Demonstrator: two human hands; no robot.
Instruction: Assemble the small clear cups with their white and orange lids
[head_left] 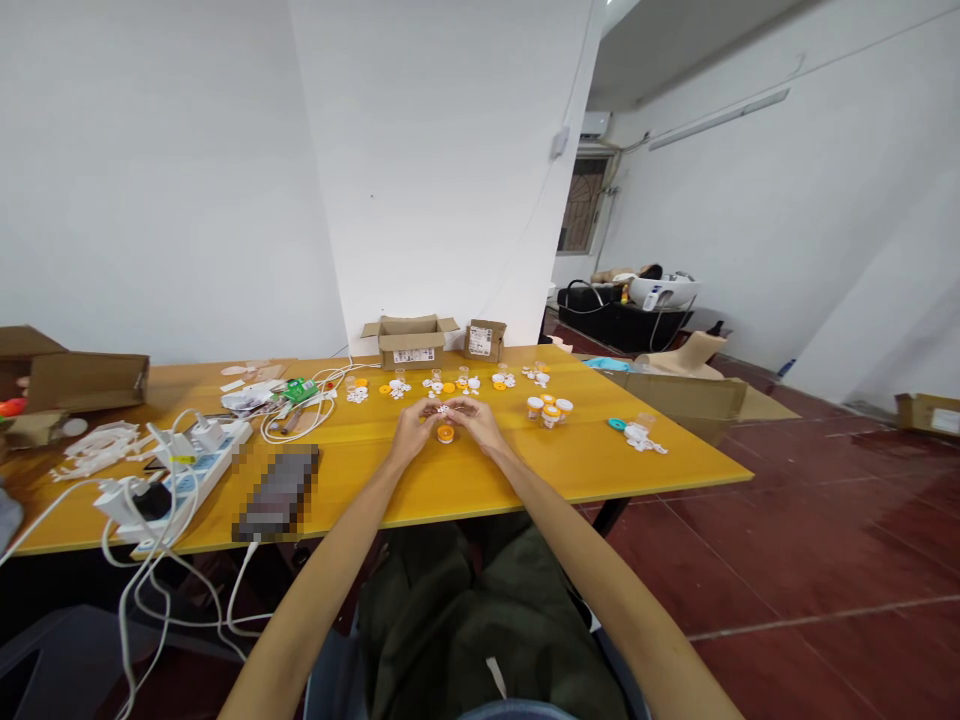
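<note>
Left hand [415, 428]: rested on the yellow table [480, 480], its fingers pinched on a small white piece [444, 410] — too small to make out further.
Right hand [474, 420]: met the left hand fingertip to fingertip over the same white piece; both hands were closed together on it.
Orange cap [445, 434]: lay on the table just below the white piece, between the two hands.
Small jars [549, 410]: three white-and-orange ones stood right of the orange cap, near it.
Row of parts [442, 384]: white and orange bits lay in little groups just beyond the orange cap.
Open carton [410, 341]: stood past that row, at the table's far edge — a smaller box [484, 340] beside it.
Power strip [196, 468]: lay well left of the orange cap, with white cables.
</note>
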